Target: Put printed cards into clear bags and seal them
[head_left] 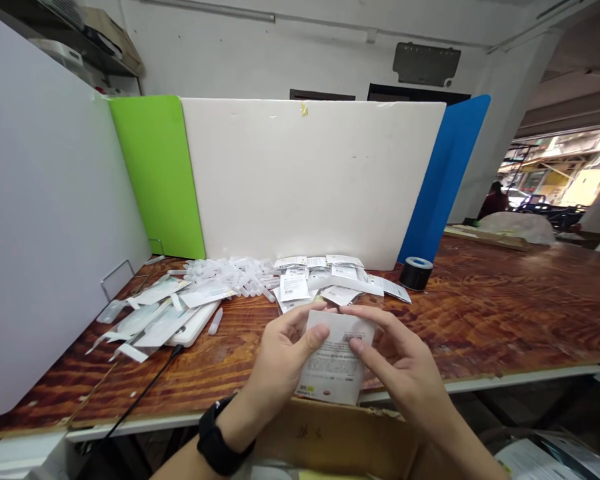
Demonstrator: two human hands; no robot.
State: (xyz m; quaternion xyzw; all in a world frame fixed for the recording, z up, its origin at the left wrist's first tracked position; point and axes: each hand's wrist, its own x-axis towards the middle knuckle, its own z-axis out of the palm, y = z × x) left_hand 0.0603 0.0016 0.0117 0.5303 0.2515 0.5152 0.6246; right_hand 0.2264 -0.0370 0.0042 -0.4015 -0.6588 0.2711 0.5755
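Between my two hands, above the front edge of the table, is a white printed packet (334, 363) with small text and a barcode. My left hand (285, 350) grips its left side, thumb lying on the front face. On the right side, my right hand (400, 357) pinches it, thumb beside the barcode and fingers behind. A pile of similar white packets (294, 287) lies just beyond my hands. To its left spreads a heap of small translucent plastic tubes (235, 275). One loose tube (216, 321) rests nearer to me.
Clear plastic sleeves with white strips (155, 323) lie over a white device (195, 325) with a black cable (145, 393). A black tape roll (417, 273) stands by the blue panel (443, 180). An open cardboard box (335, 437) sits below my hands. White boards (310, 180) enclose the back.
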